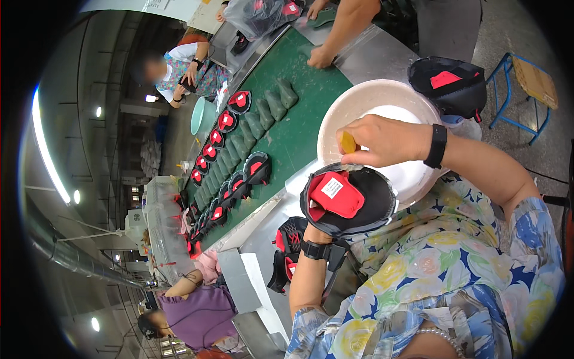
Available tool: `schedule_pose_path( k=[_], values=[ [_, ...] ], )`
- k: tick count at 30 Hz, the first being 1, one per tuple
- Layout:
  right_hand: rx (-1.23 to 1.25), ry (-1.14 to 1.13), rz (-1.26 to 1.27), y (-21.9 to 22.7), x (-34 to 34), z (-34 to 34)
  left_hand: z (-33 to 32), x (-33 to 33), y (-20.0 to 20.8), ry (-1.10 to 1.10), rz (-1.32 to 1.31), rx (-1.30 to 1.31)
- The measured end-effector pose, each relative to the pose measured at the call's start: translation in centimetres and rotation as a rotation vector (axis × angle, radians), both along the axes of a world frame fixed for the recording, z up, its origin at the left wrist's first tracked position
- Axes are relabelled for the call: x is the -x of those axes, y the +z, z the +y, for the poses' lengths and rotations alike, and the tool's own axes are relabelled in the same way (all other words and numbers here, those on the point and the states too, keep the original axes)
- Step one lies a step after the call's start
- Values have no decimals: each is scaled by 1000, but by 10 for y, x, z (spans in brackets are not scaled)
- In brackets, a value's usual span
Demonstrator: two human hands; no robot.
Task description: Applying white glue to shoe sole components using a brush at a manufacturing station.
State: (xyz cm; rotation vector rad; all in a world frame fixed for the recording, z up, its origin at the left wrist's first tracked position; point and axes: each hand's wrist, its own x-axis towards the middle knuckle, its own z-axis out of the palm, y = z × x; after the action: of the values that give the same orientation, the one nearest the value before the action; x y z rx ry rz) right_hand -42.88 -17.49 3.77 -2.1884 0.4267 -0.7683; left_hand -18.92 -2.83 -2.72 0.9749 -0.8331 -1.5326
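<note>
A black shoe upper [375, 192] with a red lining and a white label is held up in front of me, its open underside facing up. My left hand [317, 232] supports it from below; the upper hides most of those fingers. My right hand [382, 139] is closed around a yellow handle [348, 142] at the upper's far rim. The working end of this tool is hidden. Just behind, a large pale basin [335, 122] holds something white, with my right hand over its near part.
Rows of black-and-red shoe uppers [227, 121] and green foot-shaped lasts [252, 125] stand on the green conveyor belt [305, 128]. Another black upper [448, 87] sits right of the basin. More uppers [291, 234] lie beside my left wrist. Co-workers work around the belt. A stool [535, 81] stands far right.
</note>
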Motion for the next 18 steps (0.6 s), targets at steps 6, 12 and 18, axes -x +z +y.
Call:
schedule_pose_path(
  k=[6,12,18],
  values=[
    [-82,4,243,22,18,-6,-17,-20,-12,12,-63,84],
    [389,7,-243,5,-5,1,-29,-37,-8,-135,29,143],
    [62,32,-7,5,21,7,-19,-57,-7,-200,112,208]
  ],
)
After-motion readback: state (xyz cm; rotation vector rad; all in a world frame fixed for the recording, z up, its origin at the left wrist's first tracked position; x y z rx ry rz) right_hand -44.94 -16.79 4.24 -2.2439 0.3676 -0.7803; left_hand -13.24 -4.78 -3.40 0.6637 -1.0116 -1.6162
